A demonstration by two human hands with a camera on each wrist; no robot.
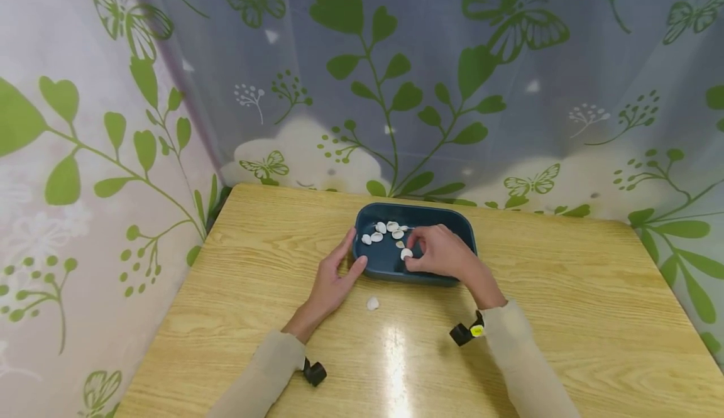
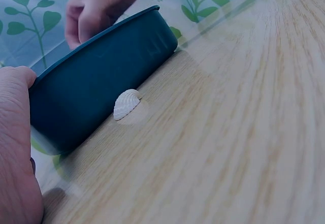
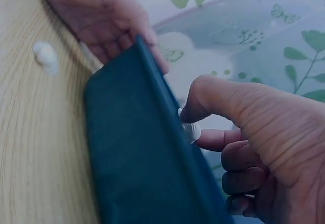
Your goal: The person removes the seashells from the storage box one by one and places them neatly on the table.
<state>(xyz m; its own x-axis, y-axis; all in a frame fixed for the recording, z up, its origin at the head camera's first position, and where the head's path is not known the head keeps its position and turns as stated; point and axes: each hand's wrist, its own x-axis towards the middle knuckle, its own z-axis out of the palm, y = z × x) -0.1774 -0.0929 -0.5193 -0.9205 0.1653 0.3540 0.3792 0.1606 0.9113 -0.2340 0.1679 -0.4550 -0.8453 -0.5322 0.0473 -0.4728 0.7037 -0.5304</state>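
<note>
A dark teal rectangular plastic tub (image 1: 384,262) stands on the table, with several white seashells (image 1: 376,237) lying towards its left and back. My right hand (image 1: 444,251) reaches over the near rim and pinches a white ribbed seashell (image 3: 192,131) between thumb and forefinger, inside the tub's opening. The other fingers of that hand are curled in. With fingers extended, my left hand (image 1: 330,280) touches the tub's left side, its thumb at the near left corner. One more white seashell (image 2: 127,104) lies on the table just in front of the tub.
The wood-grain table (image 1: 271,242) spreads out around the tub. Behind it and at the left hang curtains (image 1: 418,122) with green leaves and butterflies, close to the table's back edge. A small black camera (image 1: 460,334) is strapped at each wrist.
</note>
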